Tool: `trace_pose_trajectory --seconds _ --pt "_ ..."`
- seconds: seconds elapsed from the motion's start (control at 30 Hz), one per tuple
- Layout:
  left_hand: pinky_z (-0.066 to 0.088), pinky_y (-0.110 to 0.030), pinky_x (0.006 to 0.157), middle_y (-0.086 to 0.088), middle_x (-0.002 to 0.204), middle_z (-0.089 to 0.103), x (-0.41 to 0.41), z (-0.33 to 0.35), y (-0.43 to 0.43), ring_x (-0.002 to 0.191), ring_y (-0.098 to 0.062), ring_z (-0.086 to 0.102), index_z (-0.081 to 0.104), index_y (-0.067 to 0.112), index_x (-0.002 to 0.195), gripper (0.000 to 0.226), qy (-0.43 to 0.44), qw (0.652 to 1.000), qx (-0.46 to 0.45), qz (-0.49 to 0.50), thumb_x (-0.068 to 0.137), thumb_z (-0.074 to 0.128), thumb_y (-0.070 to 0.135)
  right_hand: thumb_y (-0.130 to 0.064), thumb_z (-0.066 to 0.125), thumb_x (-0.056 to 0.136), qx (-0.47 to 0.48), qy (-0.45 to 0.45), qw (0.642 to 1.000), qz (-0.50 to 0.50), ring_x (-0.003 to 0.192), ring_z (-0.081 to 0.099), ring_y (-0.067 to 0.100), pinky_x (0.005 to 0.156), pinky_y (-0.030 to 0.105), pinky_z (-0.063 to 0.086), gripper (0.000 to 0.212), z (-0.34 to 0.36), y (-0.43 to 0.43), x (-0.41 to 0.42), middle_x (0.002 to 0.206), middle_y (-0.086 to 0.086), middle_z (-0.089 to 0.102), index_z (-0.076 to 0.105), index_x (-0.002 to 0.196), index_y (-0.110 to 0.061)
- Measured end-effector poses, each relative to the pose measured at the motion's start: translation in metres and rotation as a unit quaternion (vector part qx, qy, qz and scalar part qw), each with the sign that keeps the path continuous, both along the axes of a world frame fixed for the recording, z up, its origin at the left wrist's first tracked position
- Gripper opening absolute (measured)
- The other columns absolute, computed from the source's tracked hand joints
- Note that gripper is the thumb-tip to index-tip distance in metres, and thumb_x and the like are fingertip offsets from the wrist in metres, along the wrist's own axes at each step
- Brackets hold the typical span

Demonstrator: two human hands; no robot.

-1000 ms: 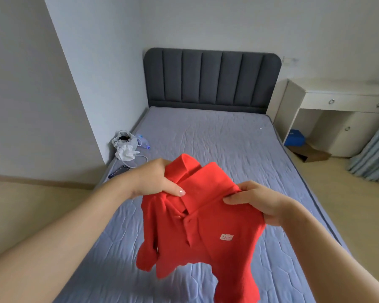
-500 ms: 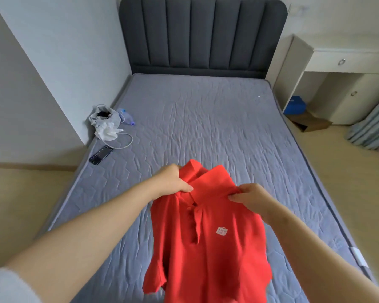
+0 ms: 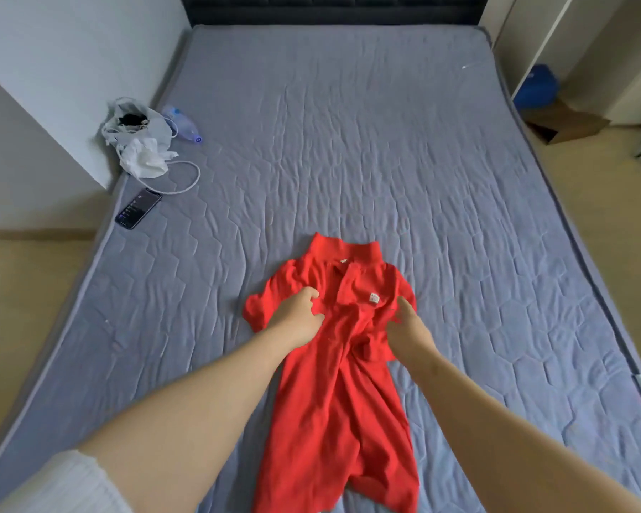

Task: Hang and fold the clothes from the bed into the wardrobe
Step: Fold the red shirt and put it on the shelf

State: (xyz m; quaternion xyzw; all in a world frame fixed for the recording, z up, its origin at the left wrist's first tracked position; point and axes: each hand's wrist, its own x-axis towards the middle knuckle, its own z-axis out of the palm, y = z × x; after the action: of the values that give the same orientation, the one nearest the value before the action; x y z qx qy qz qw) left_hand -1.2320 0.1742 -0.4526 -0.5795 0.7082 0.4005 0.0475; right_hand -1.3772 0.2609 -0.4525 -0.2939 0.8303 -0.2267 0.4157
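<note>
Nearest the camera, below both hands, the hem of the red polo shirt point(image 3: 334, 420) trails toward the foot of the bed point(image 3: 348, 142), its lower half narrowed into long creases. The garment lies front-up and lengthwise, probably so that it can be smoothed flat and folded on the mattress before going to the wardrobe, which is out of view. A white sleeve point(image 3: 52, 483) is pushed up the left arm. The left hand point(image 3: 298, 322) rests on the shirt's chest beside the placket, just inside the crumpled short sleeve. Its fingers point(image 3: 309, 294) are curled down onto the cloth, but whether they pinch a fold or only rest there cannot be told. The right hand point(image 3: 409, 329) lies opposite on the other side of the chest, fingers fairly straight and laid on the fabric, gripping nothing that shows. A bunched ridge of cloth sits between the two hands, so the next step is likely to spread them apart. Just beyond the right fingertips is a small white chest label point(image 3: 374, 298), and beyond both hands the collar point(image 3: 343, 249) points toward the headboard point(image 3: 330, 9). Well off to the left of the left hand, by the bed's edge, lie a phone point(image 3: 138, 208), a white cable point(image 3: 189, 179), a plastic bag point(image 3: 134, 131) and a bottle point(image 3: 182, 124).
</note>
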Motion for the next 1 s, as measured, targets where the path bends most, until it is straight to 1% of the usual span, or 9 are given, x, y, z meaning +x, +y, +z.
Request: trace_pose_trajectory --seconds 0.17,0.3,0.43,0.6,0.73,0.83,0.9,0.97,1.0 --pt "0.039 -0.024 0.094 -0.006 0.126 0.059 0.023 -0.086 0.047 0.114 -0.022 0.056 0.051 0.015 0.127 0.036 -0.034 0.997 0.074 0.015 0.091 0.055 0.017 -0.002 0.041 0.090 0.101 -0.036 0.994 0.010 0.126 0.047 0.030 0.099 0.032 0.037 0.053 -0.096 0.052 0.014 0.140 0.014 0.047 0.036 0.142 -0.009" --pt "0.043 -0.026 0.094 -0.005 0.123 0.061 0.045 -0.151 0.095 0.111 -0.023 0.058 0.055 0.016 0.123 0.033 -0.062 0.990 0.120 0.035 0.090 0.056 0.017 -0.002 0.043 0.087 0.166 -0.066 0.984 -0.030 0.114 0.055 0.034 0.083 0.030 0.042 0.053 -0.165 0.102 0.028 0.132 0.016 0.054 0.041 0.139 -0.009" --pt "0.043 -0.028 0.094 -0.004 0.124 0.060 0.057 -0.203 0.143 0.110 -0.022 0.058 0.054 0.018 0.123 0.034 -0.081 0.985 0.152 0.008 0.089 0.057 0.018 -0.003 0.047 0.087 0.206 -0.063 0.971 -0.103 0.124 0.047 0.034 0.100 0.035 0.036 0.052 -0.212 0.146 0.035 0.138 0.020 0.046 0.038 0.138 -0.005" --pt "0.035 -0.028 0.101 -0.001 0.136 0.048 0.064 -0.242 0.191 0.125 -0.018 0.044 0.047 0.020 0.131 0.049 -0.111 0.980 0.145 -0.080 0.085 0.063 0.026 -0.021 0.060 0.083 0.290 -0.034 0.934 -0.204 0.130 0.037 0.036 0.107 0.043 0.030 0.068 -0.250 0.186 0.035 0.142 0.017 0.038 0.028 0.142 -0.011" --pt "0.023 -0.037 0.111 0.001 0.156 0.008 0.066 -0.255 0.221 0.143 -0.018 0.010 0.015 0.022 0.148 0.086 -0.207 0.939 0.147 -0.232 0.081 0.064 0.043 -0.020 0.063 0.081 0.285 -0.089 0.931 -0.213 0.102 0.055 0.033 0.086 0.039 0.044 0.039 -0.273 0.208 0.033 0.102 0.013 0.058 0.051 0.115 -0.004" --pt "0.027 -0.039 0.108 -0.001 0.156 0.004 0.064 -0.258 0.237 0.143 -0.023 0.012 0.007 0.021 0.149 0.085 -0.283 0.915 0.080 -0.276 0.085 0.061 0.036 -0.013 0.061 0.085 0.219 -0.141 0.934 -0.244 0.081 0.054 0.024 0.071 0.030 0.039 0.018 -0.273 0.217 0.031 0.086 0.010 0.058 0.059 0.099 -0.002" --pt "0.044 -0.040 0.093 -0.006 0.150 0.028 0.066 -0.261 0.240 0.128 -0.027 0.040 0.024 0.019 0.147 0.075 -0.282 0.919 -0.007 -0.276 0.083 0.063 0.020 -0.013 0.063 0.085 0.186 -0.163 0.928 -0.279 0.075 0.051 0.022 0.068 0.030 0.040 0.010 -0.270 0.224 0.028 0.079 0.008 0.056 0.057 0.085 -0.005" --pt "0.051 -0.035 0.056 -0.013 0.107 0.065 0.070 -0.270 0.236 0.077 -0.030 0.064 0.056 0.014 0.128 0.059 -0.230 0.922 -0.105 -0.294 0.070 0.062 0.005 -0.014 0.062 0.086 0.170 -0.161 0.924 -0.301 0.070 0.048 0.021 0.064 0.034 0.044 0.019 -0.267 0.232 0.022 0.075 0.008 0.051 0.049 0.073 -0.009" --pt "0.046 -0.030 0.043 -0.012 0.081 0.067 0.072 -0.272 0.233 0.054 -0.028 0.061 0.065 0.012 0.118 0.053 -0.221 0.915 -0.137 -0.309 0.067 0.053 0.003 -0.014 0.061 0.087 0.163 -0.166 0.919 -0.320 0.068 0.049 0.021 0.063 0.035 0.048 0.020 -0.266 0.235 0.018 0.075 0.009 0.050 0.048 0.073 -0.010"
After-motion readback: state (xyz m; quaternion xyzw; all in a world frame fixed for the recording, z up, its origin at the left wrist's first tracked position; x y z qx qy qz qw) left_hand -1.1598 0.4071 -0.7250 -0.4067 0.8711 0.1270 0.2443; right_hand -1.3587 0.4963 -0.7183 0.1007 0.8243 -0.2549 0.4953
